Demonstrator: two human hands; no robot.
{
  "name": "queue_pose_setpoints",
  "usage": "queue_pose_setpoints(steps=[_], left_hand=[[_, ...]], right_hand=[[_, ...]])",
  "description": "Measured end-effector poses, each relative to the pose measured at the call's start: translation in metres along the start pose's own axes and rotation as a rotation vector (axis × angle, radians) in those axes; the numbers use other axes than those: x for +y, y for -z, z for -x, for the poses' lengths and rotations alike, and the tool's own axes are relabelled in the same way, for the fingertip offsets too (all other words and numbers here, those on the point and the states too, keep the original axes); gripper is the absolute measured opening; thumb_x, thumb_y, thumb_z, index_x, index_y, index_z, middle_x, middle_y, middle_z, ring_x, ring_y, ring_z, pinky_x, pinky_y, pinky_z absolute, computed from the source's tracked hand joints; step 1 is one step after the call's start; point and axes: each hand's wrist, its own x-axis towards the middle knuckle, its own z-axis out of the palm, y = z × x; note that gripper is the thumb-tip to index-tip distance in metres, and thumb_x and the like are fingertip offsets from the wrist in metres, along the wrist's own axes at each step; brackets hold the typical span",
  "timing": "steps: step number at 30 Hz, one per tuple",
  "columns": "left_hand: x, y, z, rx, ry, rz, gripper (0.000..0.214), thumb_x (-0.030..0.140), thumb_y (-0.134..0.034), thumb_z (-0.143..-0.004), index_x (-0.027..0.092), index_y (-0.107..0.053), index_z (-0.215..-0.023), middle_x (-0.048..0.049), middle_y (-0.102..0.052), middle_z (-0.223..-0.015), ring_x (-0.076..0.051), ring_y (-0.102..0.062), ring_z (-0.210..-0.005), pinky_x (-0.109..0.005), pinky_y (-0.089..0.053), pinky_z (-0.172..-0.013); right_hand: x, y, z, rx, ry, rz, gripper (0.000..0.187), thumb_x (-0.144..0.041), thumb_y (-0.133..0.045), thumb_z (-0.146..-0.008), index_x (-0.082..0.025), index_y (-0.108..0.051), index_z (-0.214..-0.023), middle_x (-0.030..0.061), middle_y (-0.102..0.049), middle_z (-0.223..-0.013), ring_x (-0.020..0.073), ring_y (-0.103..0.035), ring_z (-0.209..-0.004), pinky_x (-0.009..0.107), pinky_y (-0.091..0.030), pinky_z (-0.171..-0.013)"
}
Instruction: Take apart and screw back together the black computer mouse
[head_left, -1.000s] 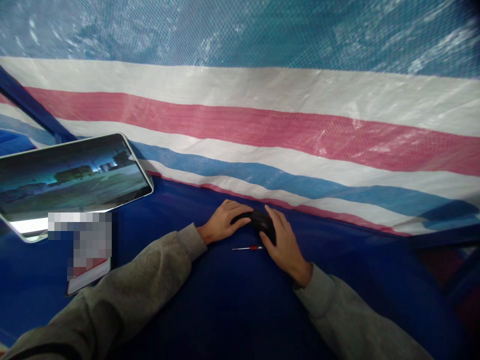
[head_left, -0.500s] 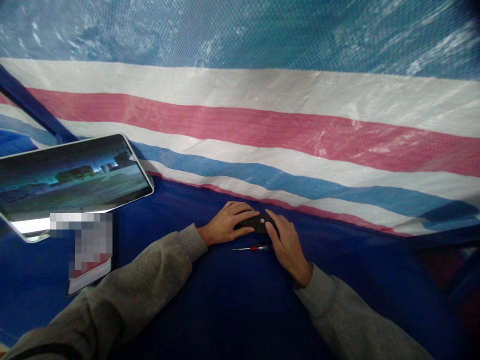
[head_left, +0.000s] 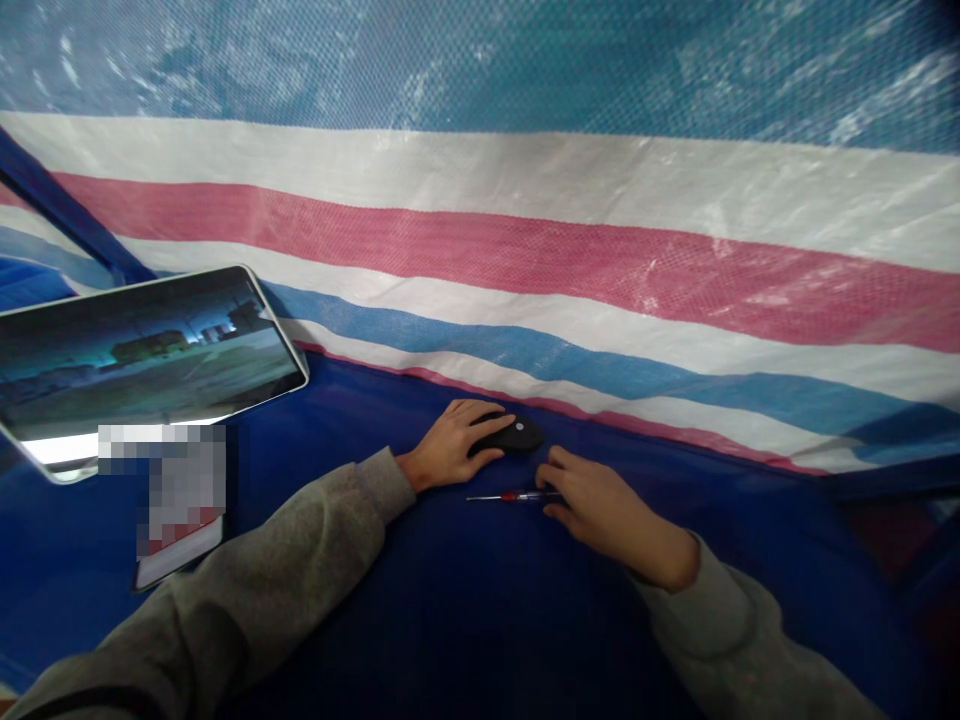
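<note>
A black computer mouse (head_left: 510,436) lies on the dark blue table surface (head_left: 465,600), close to the striped tarp. My left hand (head_left: 454,444) rests on its left side with fingers curled around it. A small screwdriver (head_left: 510,496) with a red and clear handle lies just in front of the mouse, its thin shaft pointing left. My right hand (head_left: 604,505) is at the handle end, fingers pinched around the handle. Both arms wear grey sleeves.
A tablet (head_left: 142,360) with a lit screen leans at the left. A small white-edged booklet (head_left: 176,550) lies below it, partly blurred out. A striped red, white and blue woven tarp (head_left: 570,260) rises behind the table.
My right hand has left the mouse and dropped back to the screwdriver's handle. The mouse now lies flat under my left hand, showing a small light dot on top.
</note>
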Motion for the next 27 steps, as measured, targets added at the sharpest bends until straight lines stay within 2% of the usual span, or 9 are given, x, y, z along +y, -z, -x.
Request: queue_pose_setpoints(steps=[4, 7, 9, 12, 15, 18, 23, 27], left_hand=[[0.0, -0.001, 0.0, 0.016, -0.001, 0.003, 0.044, 0.037, -0.053, -0.095, 0.025, -0.049, -0.137, -0.0106, -0.055, -0.135, -0.026, -0.051, -0.123, -0.046, -0.041, -0.103], [-0.002, -0.003, 0.0, 0.037, 0.022, -0.014, 0.041, 0.034, -0.052, -0.096, 0.025, -0.052, -0.136, -0.0107, -0.054, -0.136, -0.026, -0.051, -0.124, -0.047, -0.041, -0.104], [-0.003, -0.004, 0.0, 0.042, 0.018, -0.019, 0.04, 0.033, -0.052, -0.096, 0.024, -0.053, -0.135, -0.011, -0.054, -0.137, -0.027, -0.05, -0.126, -0.049, -0.041, -0.106], [-0.004, -0.005, 0.0, 0.032, -0.029, -0.028, 0.04, 0.031, -0.05, -0.097, 0.023, -0.051, -0.136, -0.0105, -0.052, -0.141, -0.026, -0.046, -0.132, -0.05, -0.037, -0.11], [-0.003, -0.005, 0.0, 0.018, -0.076, -0.05, 0.044, 0.028, -0.048, -0.097, 0.021, -0.045, -0.141, -0.009, -0.049, -0.144, -0.025, -0.039, -0.139, -0.049, -0.032, -0.115], [-0.002, -0.004, 0.0, 0.005, -0.096, -0.065, 0.046, 0.026, -0.046, -0.098, 0.02, -0.041, -0.143, -0.0089, -0.05, -0.144, -0.023, -0.04, -0.138, -0.047, -0.033, -0.115], [0.0, -0.003, 0.0, 0.007, -0.097, -0.081, 0.044, 0.026, -0.045, -0.099, 0.019, -0.043, -0.142, -0.0089, -0.051, -0.143, -0.023, -0.043, -0.136, -0.046, -0.037, -0.113], [-0.001, -0.005, 0.0, 0.016, -0.097, -0.092, 0.042, 0.026, -0.046, -0.098, 0.018, -0.045, -0.14, -0.0086, -0.051, -0.143, -0.024, -0.045, -0.135, -0.046, -0.038, -0.112]], right_hand=[[0.004, 0.003, -0.002, 0.036, 0.062, -0.067, 0.011, -0.016, -0.06, -0.084, -0.019, -0.064, -0.093, 0.0085, -0.064, -0.101, 0.0222, -0.061, -0.095, 0.035, -0.047, -0.085], [0.005, 0.023, -0.002, 0.095, 0.097, -0.212, 0.012, -0.023, -0.056, -0.089, -0.02, -0.065, -0.096, 0.0052, -0.069, -0.095, 0.0192, -0.064, -0.089, 0.032, -0.048, -0.082], [0.001, 0.046, -0.003, 0.246, 0.091, -0.26, 0.014, -0.026, -0.056, -0.089, -0.021, -0.067, -0.097, 0.0038, -0.072, -0.095, 0.018, -0.066, -0.087, 0.03, -0.048, -0.081], [-0.008, 0.084, -0.008, 0.429, 0.069, -0.287, 0.011, -0.029, -0.061, -0.085, -0.023, -0.069, -0.088, -0.0006, -0.071, -0.077, 0.0141, -0.062, -0.065, 0.026, -0.046, -0.062], [-0.012, 0.108, -0.014, 0.608, 0.017, -0.248, 0.013, -0.031, -0.058, -0.085, -0.023, -0.069, -0.081, -0.0015, -0.067, -0.066, 0.0125, -0.057, -0.054, 0.025, -0.043, -0.056], [-0.008, 0.109, -0.019, 0.656, -0.029, -0.202, 0.014, -0.028, -0.058, -0.083, -0.023, -0.068, -0.077, -0.0021, -0.064, -0.059, 0.0118, -0.054, -0.049, 0.026, -0.04, -0.053], [0.005, 0.088, -0.022, 0.628, -0.048, -0.11, 0.011, -0.026, -0.06, -0.081, -0.022, -0.069, -0.077, -0.0012, -0.068, -0.065, 0.0126, -0.057, -0.053, 0.026, -0.04, -0.055], [0.011, 0.082, -0.022, 0.62, -0.055, -0.1, 0.011, -0.027, -0.06, -0.082, -0.021, -0.069, -0.079, -0.0007, -0.068, -0.066, 0.0135, -0.058, -0.055, 0.026, -0.04, -0.056]])
